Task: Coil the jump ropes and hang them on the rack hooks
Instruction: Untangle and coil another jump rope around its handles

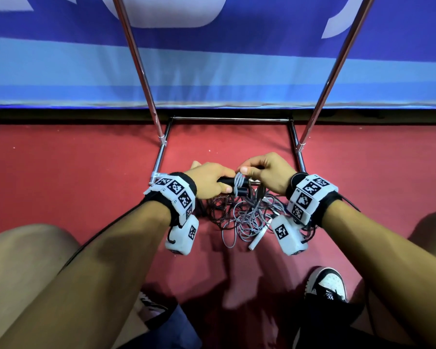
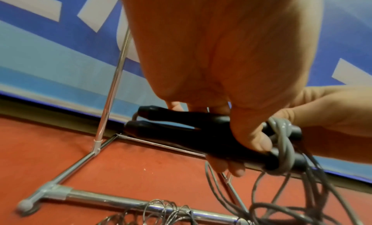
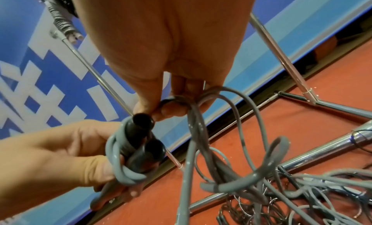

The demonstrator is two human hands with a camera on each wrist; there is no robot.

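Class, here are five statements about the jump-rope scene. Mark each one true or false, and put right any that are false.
1. The left hand grips two black handles side by side. True.
2. Grey cord is wound round the handles. True.
3. The right hand lies flat on the floor, holding nothing. False: it pinches loops of grey cord beside the handles.
4. The floor under the rack is green. False: it is red.
5. A loose tangle of ropes lies on the floor below the hands, over the rack base. True.
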